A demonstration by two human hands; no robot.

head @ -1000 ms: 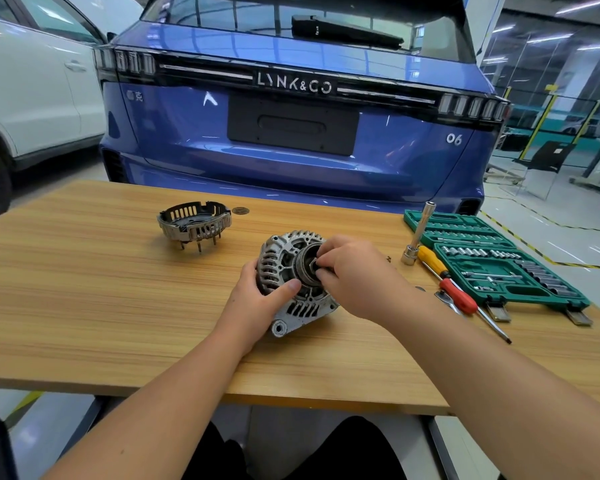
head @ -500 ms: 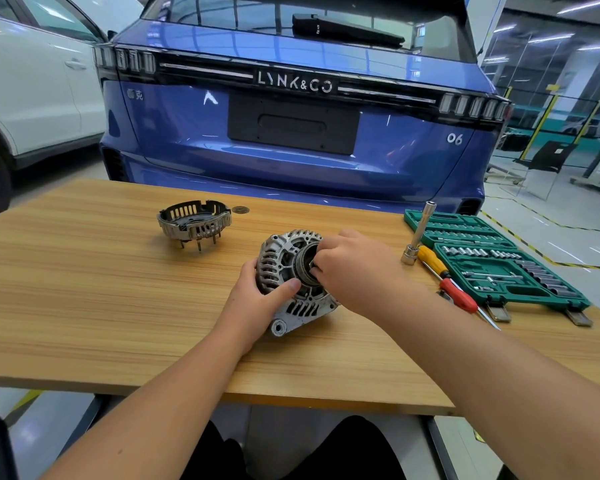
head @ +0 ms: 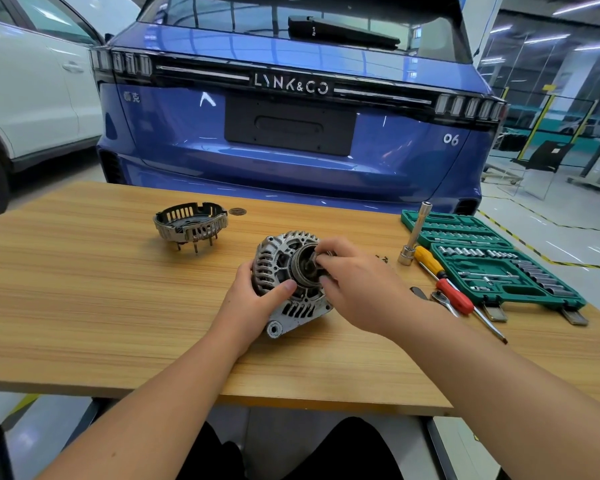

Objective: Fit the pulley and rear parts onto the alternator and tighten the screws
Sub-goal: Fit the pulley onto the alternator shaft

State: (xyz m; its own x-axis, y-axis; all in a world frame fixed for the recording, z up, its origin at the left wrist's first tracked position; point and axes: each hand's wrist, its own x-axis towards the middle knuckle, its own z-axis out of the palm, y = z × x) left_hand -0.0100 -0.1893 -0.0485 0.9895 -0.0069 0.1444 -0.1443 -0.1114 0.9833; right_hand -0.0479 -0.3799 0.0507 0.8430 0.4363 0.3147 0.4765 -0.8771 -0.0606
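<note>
A silver alternator (head: 284, 306) lies on its side in the middle of the wooden table (head: 84, 306), its front face turned toward me. My left hand (head: 253, 306) grips its left rim, thumb across the vented face. The dark pulley (head: 303, 265) sits on the shaft at the centre. My right hand (head: 357, 285) pinches a small part at the pulley's hub with its fingertips. The slotted rear cover (head: 190, 225) stands apart at the back left, studs down.
An open green socket set (head: 492, 261) lies at the right. Beside it stand an upright socket extension (head: 414, 233), a yellow-and-red screwdriver (head: 444, 282) and a ratchet (head: 440, 299). A washer (head: 237, 211) lies by the cover. A blue car (head: 291, 116) is parked behind the table.
My right hand's fingers have shifted round on the pulley hub, the wrist turning slightly. The alternator and my left hand stay where they were.
</note>
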